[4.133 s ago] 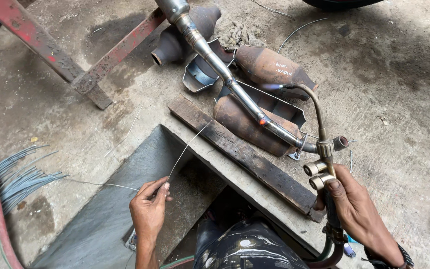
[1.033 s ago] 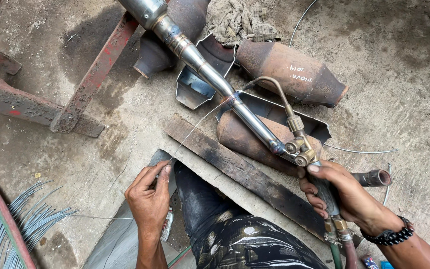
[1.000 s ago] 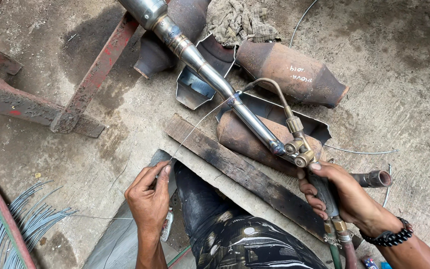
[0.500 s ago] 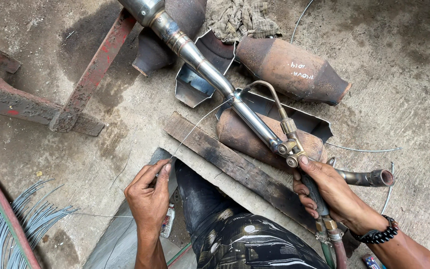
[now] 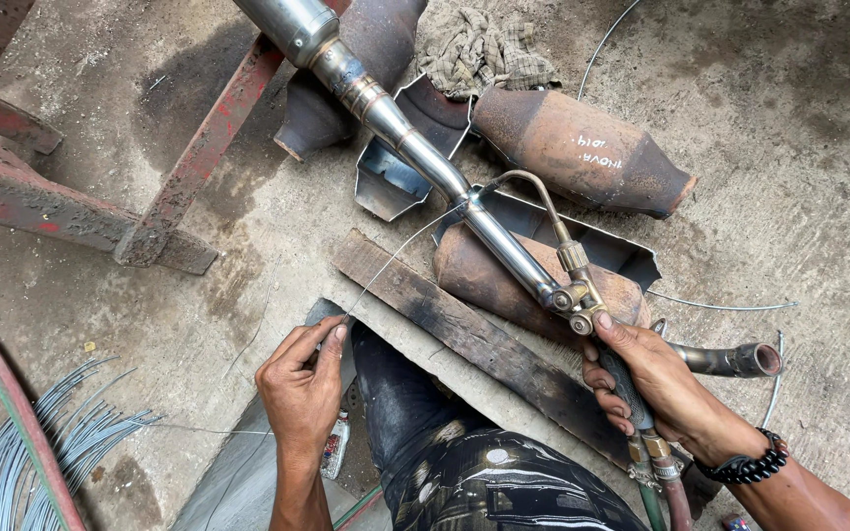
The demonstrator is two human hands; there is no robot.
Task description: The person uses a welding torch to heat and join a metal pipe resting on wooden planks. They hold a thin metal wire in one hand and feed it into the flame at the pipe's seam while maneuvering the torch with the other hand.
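Nearest, the person's dark trouser leg (image 5: 464, 452) lies between the two hands. The left hand (image 5: 299, 385) pinches a thin filler wire (image 5: 391, 258), angling it up toward the joint so its tip can meet the heat. The right hand (image 5: 659, 379) is wrapped around the handle of a brass torch (image 5: 568, 275), whose curved nozzle points at the same spot. Farther off, the shiny exhaust pipe (image 5: 415, 147) rests across rusty canisters (image 5: 577, 147) and a charred plank (image 5: 474, 339) on the concrete floor (image 5: 799, 128), propped for access.

head cam | looks steeply down | close, roughly arm's reach | concrete floor (image 5: 799, 147)
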